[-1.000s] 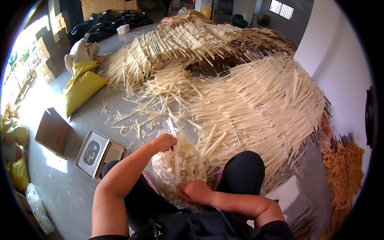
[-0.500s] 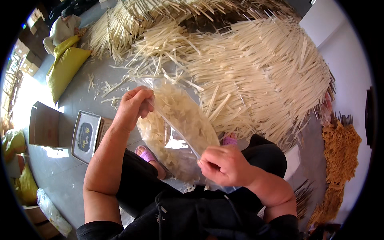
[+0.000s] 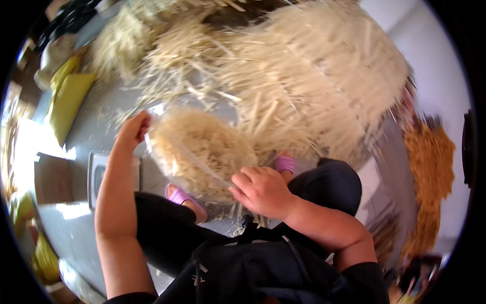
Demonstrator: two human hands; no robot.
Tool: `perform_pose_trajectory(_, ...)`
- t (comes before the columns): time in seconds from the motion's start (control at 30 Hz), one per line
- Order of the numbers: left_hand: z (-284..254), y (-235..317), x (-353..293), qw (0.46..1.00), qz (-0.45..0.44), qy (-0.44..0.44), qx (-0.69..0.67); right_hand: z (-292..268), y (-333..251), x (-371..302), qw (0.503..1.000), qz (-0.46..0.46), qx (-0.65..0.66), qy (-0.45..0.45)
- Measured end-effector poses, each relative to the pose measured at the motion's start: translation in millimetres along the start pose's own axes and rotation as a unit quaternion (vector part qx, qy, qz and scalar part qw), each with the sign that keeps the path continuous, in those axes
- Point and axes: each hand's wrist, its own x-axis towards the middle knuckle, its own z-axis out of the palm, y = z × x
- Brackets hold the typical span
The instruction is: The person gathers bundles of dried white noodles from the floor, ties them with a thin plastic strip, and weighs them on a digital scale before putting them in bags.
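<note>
A clear plastic bag [image 3: 200, 154], filled with pale, flat, strip-like pieces, hangs between my knees above the floor. Its top edge runs as a straight whitish line from one hand to the other. At the far left corner of that edge, my left hand [image 3: 134, 127] is closed on the plastic. My right hand [image 3: 263, 191] pinches the near right end, its thumb and fingers pressed together there. Motion blur softens the bag's outline and contents.
A large spread of pale strips [image 3: 314, 76] covers the floor ahead. To the left are a platform scale [image 3: 97, 175], a cardboard box [image 3: 53, 178] and a yellow sack [image 3: 70, 104], with a person [image 3: 56, 55] behind it. Brown shaggy bundles [image 3: 430, 177] lean at the right wall.
The bag and both my hands have shifted left, and the bag now looks more tilted toward horizontal. My right hand has also risen a little. The whole view has swung and blurred.
</note>
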Motion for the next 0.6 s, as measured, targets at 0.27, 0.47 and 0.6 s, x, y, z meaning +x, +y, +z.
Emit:
perform_pose_trajectory(0.27,-35.3,-26.1,63.2,0.983,-0.018,-0.079,-0.167,-1.3,15.0,-64.4,0.964,0.246,0.038,-0.087)
perform_pose_trajectory(0.47,-19.2,-4.2,52.6,0.997,-0.031,-0.062,-0.039,2.6,-7.9,-50.0,0.945,0.285,0.147,0.061)
perform_pose_trajectory(0.6,-39.8,-14.1,80.7,0.993,-0.022,-0.058,-0.097,9.2,-28.9,-62.4,0.955,0.216,0.136,0.151)
